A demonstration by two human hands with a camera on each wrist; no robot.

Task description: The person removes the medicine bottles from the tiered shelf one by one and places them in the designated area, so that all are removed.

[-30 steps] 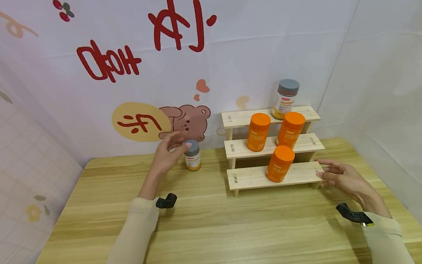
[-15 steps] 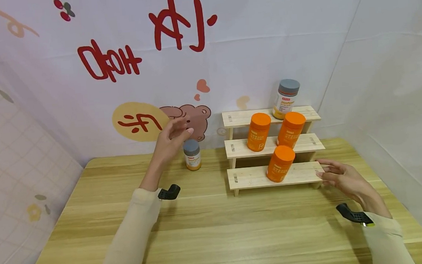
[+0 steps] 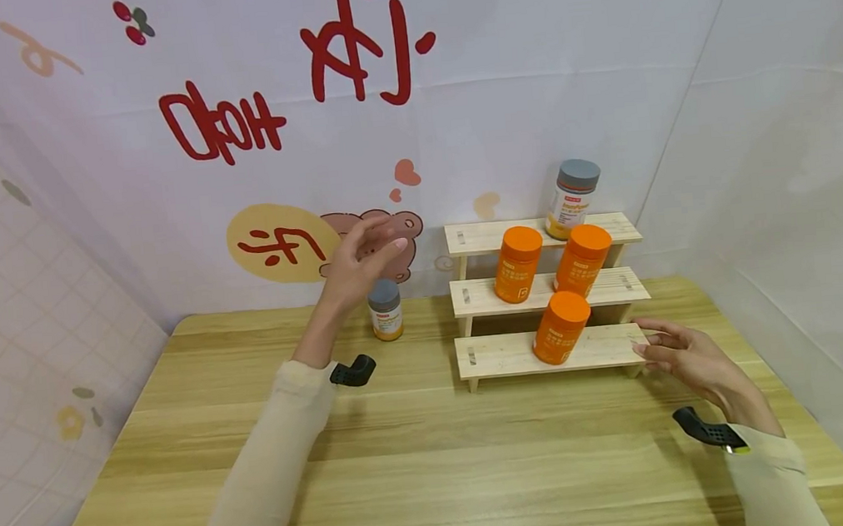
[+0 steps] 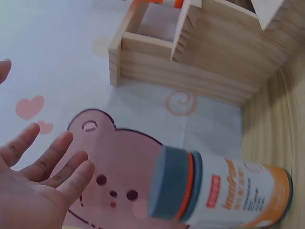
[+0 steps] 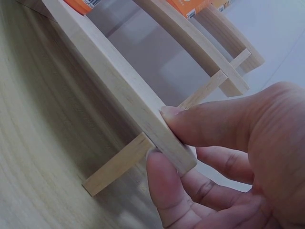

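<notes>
My left hand (image 3: 353, 274), empty and with its fingers spread, is raised just above and left of a grey-lidded supplement jar (image 3: 386, 319). In the left wrist view a gap separates the fingers from the jar's grey lid (image 4: 169, 183). The jar stands upright on the table. At the right, my right hand (image 3: 694, 366) pinches the end of the lowest board of a three-step wooden display rack (image 3: 497, 355). In the right wrist view the thumb lies on top of the board's end (image 5: 164, 131) and a finger is under it.
On the rack's lowest step is one orange jar (image 3: 562, 330). Two more, a left orange jar (image 3: 517, 265) and a right one (image 3: 582, 259), stand on the middle step. The top step bears another grey-lidded jar (image 3: 571, 200). Behind hangs a printed white cloth (image 3: 528, 103).
My left hand has come off the jar's lid, risen, and shifted right. The jar stays where it stood. My right hand keeps its hold on the rack.
</notes>
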